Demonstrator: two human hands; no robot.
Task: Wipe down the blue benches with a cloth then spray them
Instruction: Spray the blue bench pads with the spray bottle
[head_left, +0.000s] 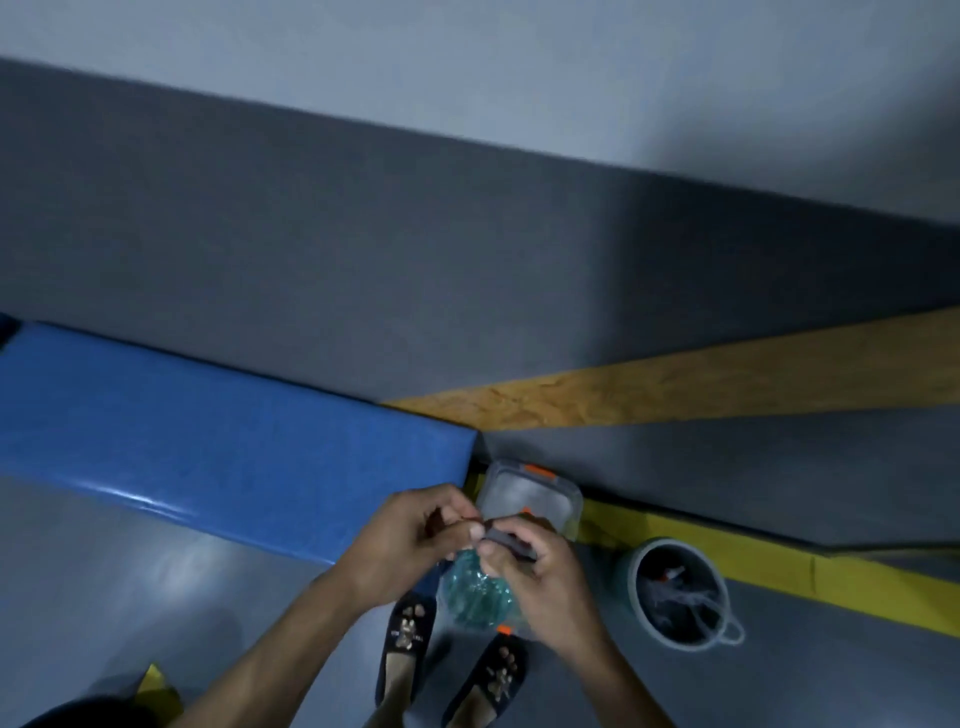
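1. While both hands meet in front, the right hand (540, 571) pinches a small grey cloth (511, 543), likely to unfold it.
2. The left hand (410, 540) grips its other end.
3. The blue bench (218, 447) waits left of the hands.
4. A clear box (530, 496) sits just behind them.

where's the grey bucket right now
In the head view the grey bucket stands on the floor at lower right, beside the yellow floor stripe and right of the right hand.
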